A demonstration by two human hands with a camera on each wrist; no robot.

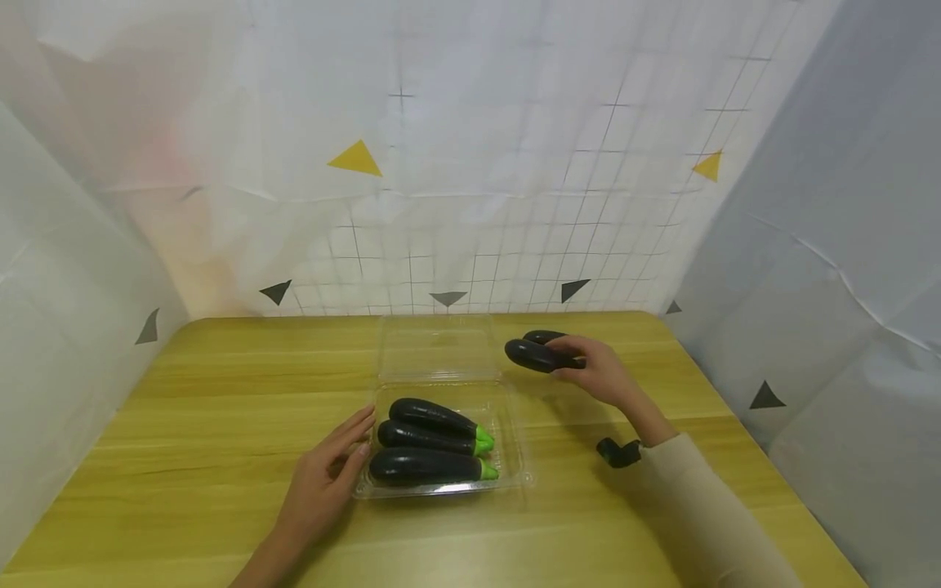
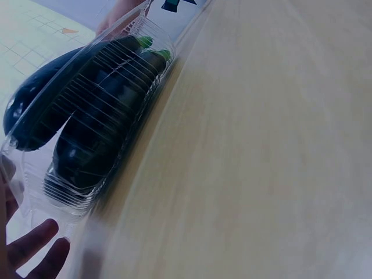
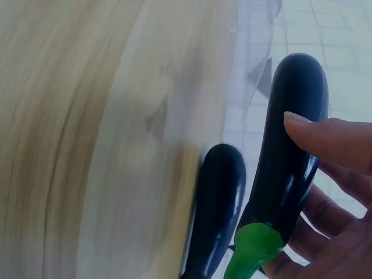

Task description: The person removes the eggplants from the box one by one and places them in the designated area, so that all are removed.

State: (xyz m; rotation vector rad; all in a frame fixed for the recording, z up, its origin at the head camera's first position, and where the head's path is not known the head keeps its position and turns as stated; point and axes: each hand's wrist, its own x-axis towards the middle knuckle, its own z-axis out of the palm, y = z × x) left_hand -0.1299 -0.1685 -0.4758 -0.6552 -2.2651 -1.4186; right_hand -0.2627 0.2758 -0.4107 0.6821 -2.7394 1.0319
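1. The right hand [image 1: 597,371], right of centre in the head view, is clamped on an eggplant [image 1: 531,356], thumb on one side and fingers round the other; the right wrist view shows it raised off the wooden surface [image 1: 220,425].
2. A second eggplant [image 1: 542,336] lies just behind it, partly covered by the hand.
3. Three eggplants [image 1: 429,440] lie side by side in the clear tray [image 1: 519,441] at lower centre, green ends toward the right of the frame; its lid [image 1: 435,347] is folded back above it.
4. The left hand [image 1: 323,482], lower left, has its fingers spread apart and gently bent at the tray's left edge; whether they press on the plastic is hard to tell through the glare.
5. The step in hand looks like handling one eggplant between surface and tray. If it is bound for the tray, the next move calls for a leftward carry over the right rim, then a low release.
6. Inside, room seems tightest along the front rim; a strip shows behind the rearmost eggplant. Bare surface lies between tray and right hand, giving a clear path.
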